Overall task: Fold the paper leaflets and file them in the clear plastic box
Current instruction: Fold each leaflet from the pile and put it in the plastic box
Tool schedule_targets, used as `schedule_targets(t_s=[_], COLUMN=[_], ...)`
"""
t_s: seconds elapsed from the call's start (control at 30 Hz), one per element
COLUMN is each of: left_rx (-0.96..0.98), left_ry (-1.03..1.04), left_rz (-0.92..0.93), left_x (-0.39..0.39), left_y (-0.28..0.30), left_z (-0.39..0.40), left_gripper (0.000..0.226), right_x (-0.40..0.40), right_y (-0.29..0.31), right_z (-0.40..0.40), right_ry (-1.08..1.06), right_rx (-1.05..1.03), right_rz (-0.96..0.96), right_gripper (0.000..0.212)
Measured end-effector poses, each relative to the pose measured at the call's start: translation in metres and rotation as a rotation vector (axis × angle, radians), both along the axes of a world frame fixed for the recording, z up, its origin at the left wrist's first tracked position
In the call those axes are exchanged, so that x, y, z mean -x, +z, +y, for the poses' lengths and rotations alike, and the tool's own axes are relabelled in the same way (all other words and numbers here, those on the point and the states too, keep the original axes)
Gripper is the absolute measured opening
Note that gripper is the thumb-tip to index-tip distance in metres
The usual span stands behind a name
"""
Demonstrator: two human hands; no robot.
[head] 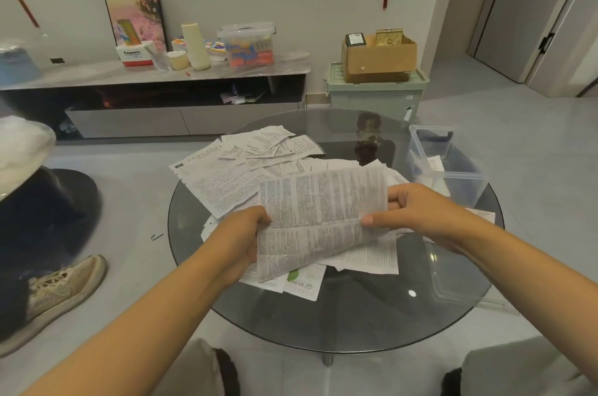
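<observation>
**Both hands on one leaflet above the pile**

The leaflet is up off the table, a wide printed sheet with a crease running across its middle, held tilted over the heap of papers. The left hand has its left edge, fingers curled round behind the paper and the thumb on the front, closed tight on the sheet. The right hand has the right edge, thumb pressed on the printed face at the crease and fingers folded in behind, also clamped on the paper. The lower half of the sheet hangs down toward the person.

Under it, the pile of leaflets spreads loose and unfolded across the middle and far left of the round glass table, sheets overlapping at all angles, one with a green mark nearest the person.

Over on the right side of the table stands the clear plastic box, open at the top, with some paper visible inside, though how much is hard to tell through the walls. Its clear lid lies flat on the glass nearer the person, just beyond the right forearm.

Off the table to the left, a shoe rests on the pale floor.
</observation>
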State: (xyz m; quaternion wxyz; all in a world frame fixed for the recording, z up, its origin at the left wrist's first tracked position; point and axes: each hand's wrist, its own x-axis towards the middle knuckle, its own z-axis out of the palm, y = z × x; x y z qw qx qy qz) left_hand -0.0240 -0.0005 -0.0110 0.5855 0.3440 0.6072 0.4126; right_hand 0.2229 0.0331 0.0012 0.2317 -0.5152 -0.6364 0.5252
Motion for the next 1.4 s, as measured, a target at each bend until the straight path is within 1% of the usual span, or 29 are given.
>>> schedule_targets(t_s=[0.1, 0.17, 0.27, 0.3, 0.37, 0.43, 0.53, 0.6, 0.67, 0.73, 0.77, 0.83, 0.9, 0.97, 1.0, 1.03, 1.1, 1.27, 1.4], left_rx=[0.008, -0.016, -0.061, -0.07, -0.1, -0.129, -0.169, -0.204, -0.22, -0.218, -0.23, -0.299, -0.404, -0.474, -0.486, -0.485, -0.471, -0.428, -0.381], left_ry=[0.061, 0.029, -0.095, -0.134, -0.187, -0.234, -0.296, -0.302, -0.297, -0.294, -0.298, -0.33, -0.413, -0.564, -0.644, -0.714, -0.806, -0.88, -0.923], left_rz=[0.127, 0.249, 0.47, 0.549, 0.687, 0.764, 0.857, 0.89, 0.919, 0.986, 1.047, 1.228, 1.39, 1.41, 1.381, 1.35, 1.307, 1.279, 1.271], left_x=[0.003, 0.004, 0.006, 0.006, 0.004, 0.001, -0.003, -0.004, -0.005, -0.004, -0.004, -0.005, -0.006, -0.008, -0.008, -0.008, -0.008, -0.007, -0.006], left_y=[-0.004, -0.007, -0.015, -0.016, -0.018, -0.018, -0.021, -0.023, -0.024, -0.024, -0.023, -0.022, -0.022, -0.023, -0.023, -0.023, -0.023, -0.021, -0.019], left_z=[0.003, 0.003, 0.002, 0.001, 0.0, -0.001, -0.001, 0.0, 0.002, 0.003, 0.003, 0.002, 0.0, -0.003, -0.005, -0.006, -0.008, -0.008, -0.006], left_gripper=[0.022, 0.017, 0.012, 0.015, 0.033, 0.053, 0.079, 0.099, 0.119, 0.13, 0.132, 0.128, 0.113, 0.087, 0.075, 0.067, 0.061, 0.066, 0.072], right_x=[0.009, 0.014, 0.019, 0.021, 0.025, 0.029, 0.033, 0.035, 0.036, 0.036, 0.035, 0.034, 0.033, 0.034, 0.034, 0.034, 0.034, 0.029, 0.028], right_y=[-0.012, -0.016, -0.023, -0.026, -0.03, -0.03, -0.03, -0.033, -0.035, -0.036, -0.036, -0.036, -0.037, -0.037, -0.038, -0.038, -0.038, -0.033, -0.031], right_z=[0.004, 0.003, 0.003, 0.003, 0.002, -0.002, -0.006, -0.007, -0.008, -0.008, -0.008, -0.009, -0.011, -0.014, -0.016, -0.016, -0.016, -0.013, -0.012], right_ry=[-0.091, -0.134, -0.148, -0.149, -0.159, -0.158, -0.129, -0.119, -0.132, -0.147, -0.147, -0.098, 0.017, 0.166, 0.236, 0.294, 0.372, 0.474, 0.505], right_rx=[-0.043, -0.101, -0.208, -0.233, -0.276, -0.327, -0.409, -0.458, -0.454, -0.455, -0.476, -0.546, -0.638, -0.687, -0.668, -0.629, -0.557, -0.544, -0.583], right_rz=[-0.123, -0.198, -0.377, -0.44, -0.557, -0.667, -0.798, -0.817, -0.785, -0.798, -0.811, -0.828, -0.836, -0.836, -0.83, -0.817, -0.796, -0.831, -0.86], right_gripper=[0.015, 0.012, 0.022, 0.025, 0.029, 0.037, 0.059, 0.081, 0.102, 0.116, 0.118, 0.112, 0.089, 0.06, 0.052, 0.05, 0.053, 0.063, 0.059])
